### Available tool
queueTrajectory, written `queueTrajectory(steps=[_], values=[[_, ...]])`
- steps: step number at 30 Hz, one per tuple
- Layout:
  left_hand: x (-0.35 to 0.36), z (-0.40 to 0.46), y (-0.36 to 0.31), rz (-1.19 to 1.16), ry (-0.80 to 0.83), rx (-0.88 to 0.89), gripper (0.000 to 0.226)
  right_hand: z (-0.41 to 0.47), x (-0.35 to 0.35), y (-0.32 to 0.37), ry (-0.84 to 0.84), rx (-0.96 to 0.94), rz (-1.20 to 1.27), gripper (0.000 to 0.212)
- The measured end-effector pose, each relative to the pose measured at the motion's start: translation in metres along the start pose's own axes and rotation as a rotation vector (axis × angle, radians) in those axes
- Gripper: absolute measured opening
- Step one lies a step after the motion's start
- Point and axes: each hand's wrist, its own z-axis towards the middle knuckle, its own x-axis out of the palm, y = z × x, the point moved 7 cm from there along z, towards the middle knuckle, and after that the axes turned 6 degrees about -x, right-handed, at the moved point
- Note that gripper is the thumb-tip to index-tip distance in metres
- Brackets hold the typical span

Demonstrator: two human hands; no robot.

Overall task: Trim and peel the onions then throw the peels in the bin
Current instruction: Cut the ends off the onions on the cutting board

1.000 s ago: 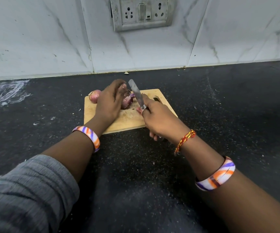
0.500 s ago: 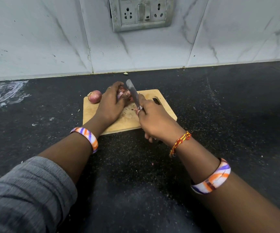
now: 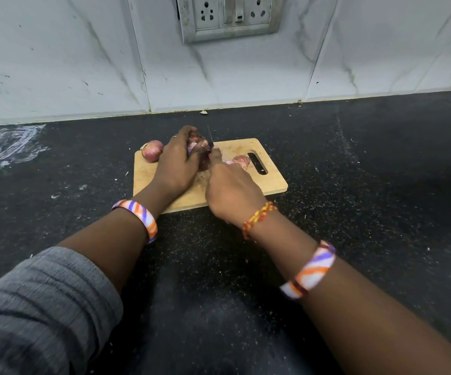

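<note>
Black speckled surface (image 3: 354,185) carries a wooden cutting board (image 3: 273,182); left hand (image 3: 175,169) clamps a red onion (image 3: 196,140), right hand (image 3: 232,190) grips the knife (image 3: 209,136), trimming its end; next move probably needs peeling the skin

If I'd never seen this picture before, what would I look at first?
Probably the two hands meeting over the wooden cutting board in the middle of the dark counter: the left hand grips a reddish onion while the right hand holds a knife against it. Next, the bright striped bangles on both wrists, and a second onion at the board's far left corner.
</note>
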Motion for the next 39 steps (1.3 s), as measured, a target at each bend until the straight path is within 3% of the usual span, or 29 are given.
queueTrajectory(steps=[11,15,20,25,31,35,39], values=[[-0.004,0.0,0.001,-0.096,-0.036,-0.04,0.037,0.001,0.021,-0.006,0.081,0.001,-0.157,0.073],[-0.005,-0.001,0.003,-0.152,-0.066,-0.062,0.046,0.016,0.003,-0.013,0.038,0.018,-0.07,0.063],[-0.007,0.0,0.006,-0.136,-0.097,-0.074,0.049,0.012,-0.027,-0.012,-0.021,-0.019,0.03,0.068],[-0.007,0.001,0.002,-0.069,-0.102,-0.001,0.039,-0.008,-0.005,-0.006,0.093,-0.024,0.084,0.064],[-0.011,-0.001,0.002,-0.079,-0.13,-0.013,0.035,-0.004,0.016,-0.006,0.092,-0.023,-0.095,0.072],[-0.025,-0.007,0.002,-0.245,-0.249,-0.095,0.035,-0.011,0.021,-0.007,0.134,-0.035,-0.219,0.079],[-0.03,-0.012,-0.003,-0.246,-0.293,-0.105,0.034,-0.017,0.018,-0.009,0.121,-0.053,-0.194,0.076]])
